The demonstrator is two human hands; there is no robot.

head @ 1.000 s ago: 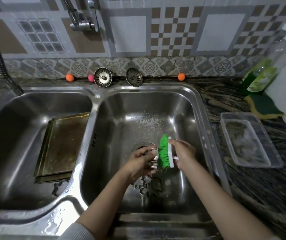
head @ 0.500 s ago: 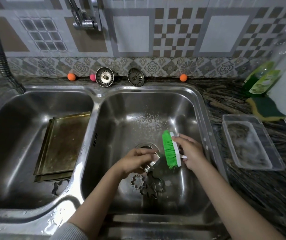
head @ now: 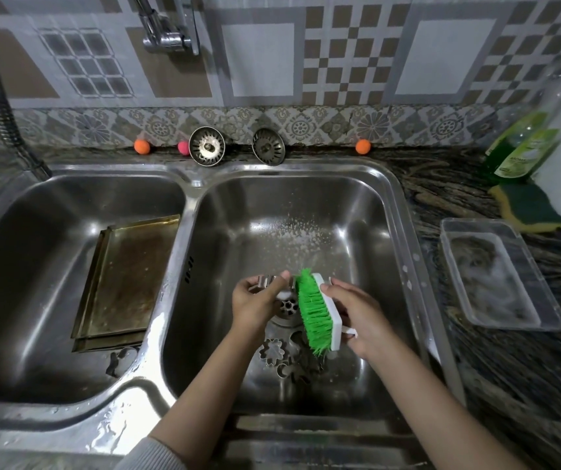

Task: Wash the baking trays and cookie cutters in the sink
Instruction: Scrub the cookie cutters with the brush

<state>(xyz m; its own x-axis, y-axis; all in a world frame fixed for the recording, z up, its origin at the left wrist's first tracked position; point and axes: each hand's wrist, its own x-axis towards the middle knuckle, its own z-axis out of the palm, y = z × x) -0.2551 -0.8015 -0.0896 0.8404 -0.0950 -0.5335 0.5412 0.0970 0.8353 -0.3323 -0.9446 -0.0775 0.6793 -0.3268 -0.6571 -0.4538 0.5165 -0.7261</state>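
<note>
A metal cookie cutter (head: 266, 283) was held over the drain of the right sink basin (head: 367, 212), pinched in the fingers of the left hand (head: 255, 301). The right hand (head: 357, 313) gripped a green brush (head: 316, 313), its bristles just beside the cutter. More cutters (head: 285, 357) lay on the basin floor below, and the baking trays (head: 126, 279) lay stacked in the left basin.

Patterned tile wall (head: 258, 59), marbled countertop (head: 441, 184)

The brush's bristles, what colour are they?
Bright green bristles on a white back, seen in the head view.
</note>
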